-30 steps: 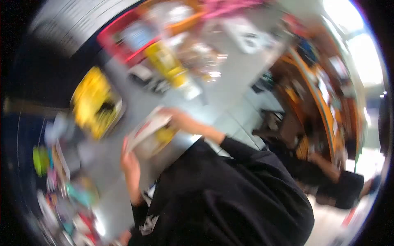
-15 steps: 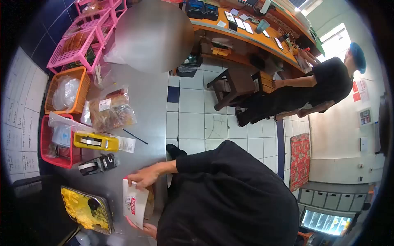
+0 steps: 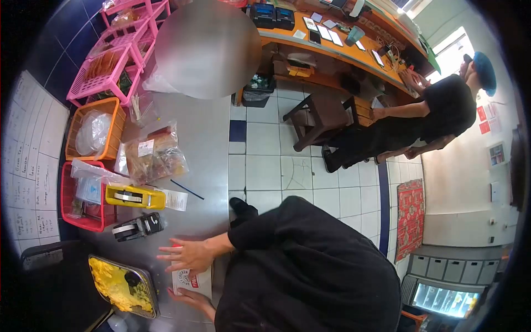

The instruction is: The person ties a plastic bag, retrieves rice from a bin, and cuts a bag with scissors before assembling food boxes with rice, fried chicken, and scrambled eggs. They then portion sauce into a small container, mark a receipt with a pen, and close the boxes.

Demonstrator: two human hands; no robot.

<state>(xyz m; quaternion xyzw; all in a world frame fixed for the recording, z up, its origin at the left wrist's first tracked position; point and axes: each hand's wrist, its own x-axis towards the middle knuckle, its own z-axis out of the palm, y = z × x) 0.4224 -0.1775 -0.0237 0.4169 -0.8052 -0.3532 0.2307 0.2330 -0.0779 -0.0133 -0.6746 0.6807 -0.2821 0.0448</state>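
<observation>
R hand (image 3: 188,255): grip wide open, fingers splayed, palm flat on white printed carton (image 3: 194,282); nothing clasped. L hand (image 3: 191,299): at carton's opposite edge, part hidden; can't tell how closed. Carton lay at edge of steel surface (image 3: 204,138), beside tray of yellow food (image 3: 119,285), black tape dispenser (image 3: 135,227) near. Judged: press evenly, centred; L hand to brace vs. sliding. R forearm reached out from body, wrist approx. straight.

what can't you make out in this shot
Head view only.
Box: mostly covered by the right hand; its print is too small to read.
Left hand: partly hidden at the box's edge, grip unclear.
Whiteboard writing: too small, cut by the lens edge.
Yellow food in the tray: too small to identify.
</observation>
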